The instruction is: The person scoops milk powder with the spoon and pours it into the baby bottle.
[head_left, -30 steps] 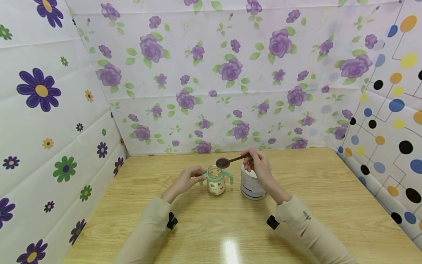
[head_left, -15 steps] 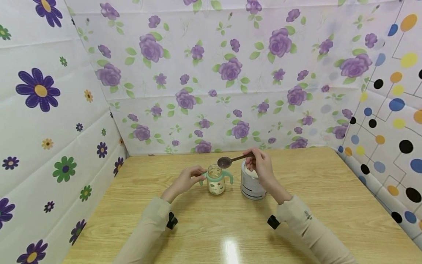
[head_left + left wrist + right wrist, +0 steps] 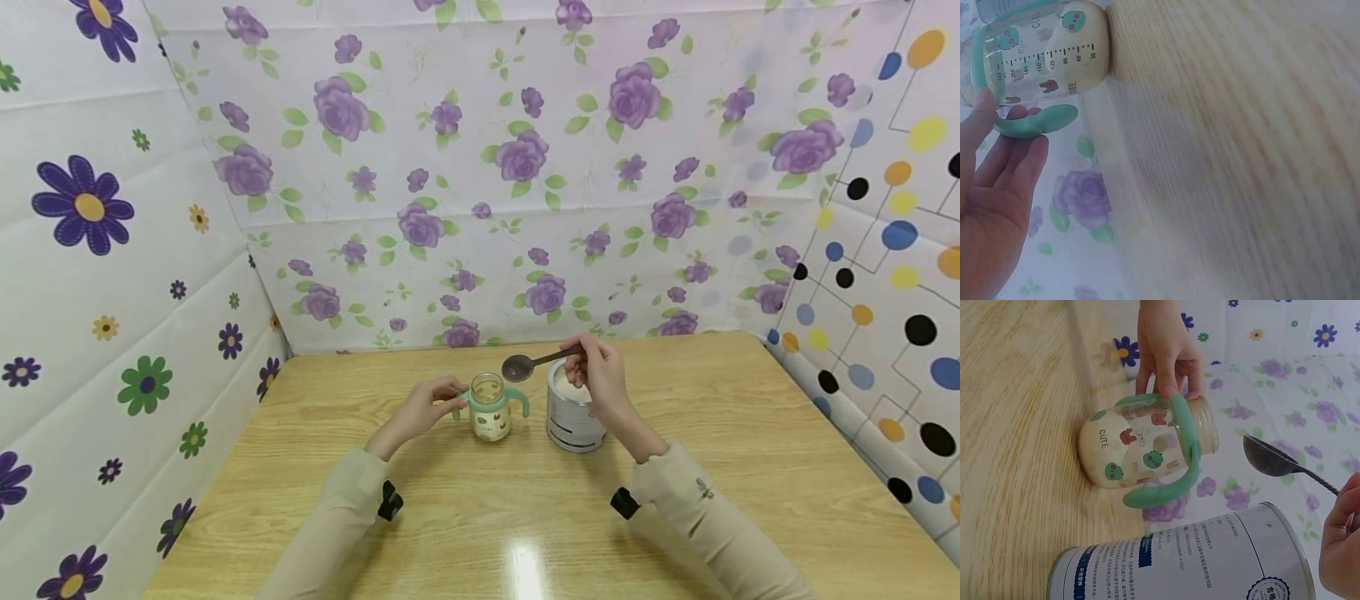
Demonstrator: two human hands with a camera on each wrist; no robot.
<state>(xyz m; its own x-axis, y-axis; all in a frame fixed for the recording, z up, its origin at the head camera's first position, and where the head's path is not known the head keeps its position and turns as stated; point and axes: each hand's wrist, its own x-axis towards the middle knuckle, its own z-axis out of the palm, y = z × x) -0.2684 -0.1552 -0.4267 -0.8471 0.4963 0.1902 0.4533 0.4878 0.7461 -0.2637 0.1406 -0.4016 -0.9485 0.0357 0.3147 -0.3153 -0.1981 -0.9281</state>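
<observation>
A clear baby bottle (image 3: 491, 423) with a mint-green collar and two handles stands upright and uncapped on the table. Cream-coloured contents lie in its bottom, seen in the left wrist view beside the printed scale. My left hand (image 3: 425, 410) holds the bottle's left handle (image 3: 1054, 119), thumb at the collar. In my right hand (image 3: 602, 380) is the handle of a dark brown spoon (image 3: 517, 368). The spoon's bowl (image 3: 1266, 456) hangs above and right of the bottle mouth, its inside mostly hidden in the right wrist view. Under my right hand stands an open can (image 3: 573, 425) holding pale powder (image 3: 572, 385).
The wooden table (image 3: 480, 525) runs up to a flowered cloth wall (image 3: 480, 167) behind. Printed cloth also hangs at the left and right sides. The can stands a short way to the right of the bottle.
My right hand has moved the spoon slightly right, from over the bottle's mouth towards the can, showing more of the powder. The left hand and bottle stay in place.
</observation>
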